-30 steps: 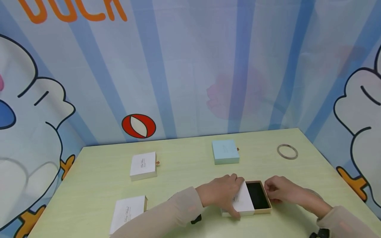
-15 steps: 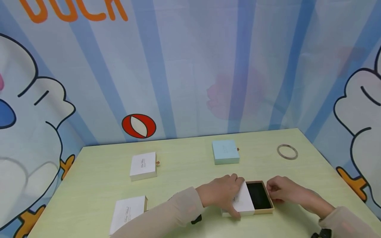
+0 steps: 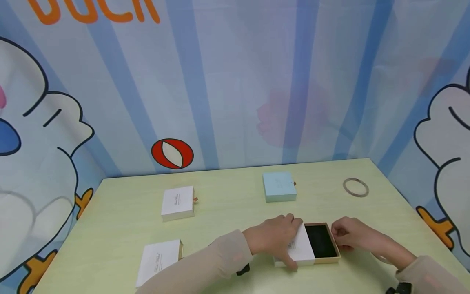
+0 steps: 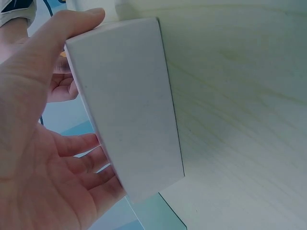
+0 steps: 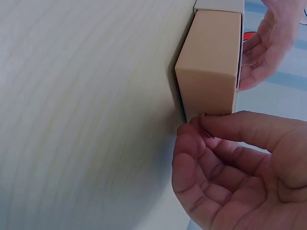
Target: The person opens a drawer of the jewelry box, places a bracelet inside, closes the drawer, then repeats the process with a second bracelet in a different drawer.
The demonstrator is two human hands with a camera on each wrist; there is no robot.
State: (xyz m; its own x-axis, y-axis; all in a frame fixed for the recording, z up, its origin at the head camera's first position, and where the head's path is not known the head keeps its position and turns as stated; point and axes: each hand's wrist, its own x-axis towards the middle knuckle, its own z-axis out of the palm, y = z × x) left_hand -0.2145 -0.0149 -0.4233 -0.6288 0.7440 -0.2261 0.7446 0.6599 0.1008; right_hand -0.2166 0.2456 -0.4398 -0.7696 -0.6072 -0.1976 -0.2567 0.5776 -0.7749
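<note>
My left hand (image 3: 273, 237) grips the white sleeve (image 3: 302, 248) of a drawer-style gift box, thumb on the near side and fingers over the far side. In the left wrist view the sleeve's plain white side (image 4: 124, 105) faces the camera. Out of its right end sticks a tan drawer (image 3: 327, 260) with a black lining (image 3: 320, 241). My right hand (image 3: 354, 233) is at the drawer's end. In the right wrist view its thumb and forefinger pinch a small reddish-brown pull tab (image 5: 207, 134), mostly hidden by the fingertips.
Two more white boxes (image 3: 177, 203) lie on the left; the nearer white box (image 3: 158, 261) is partly behind the left sleeve. A light blue box (image 3: 279, 186) sits at the back. A thin ring (image 3: 355, 187) lies back right; another ring (image 3: 382, 258) shows partly under the right wrist.
The drawer has slid a little further right out of its sleeve, with my right hand moving right along with it. My left hand stays on the sleeve.
</note>
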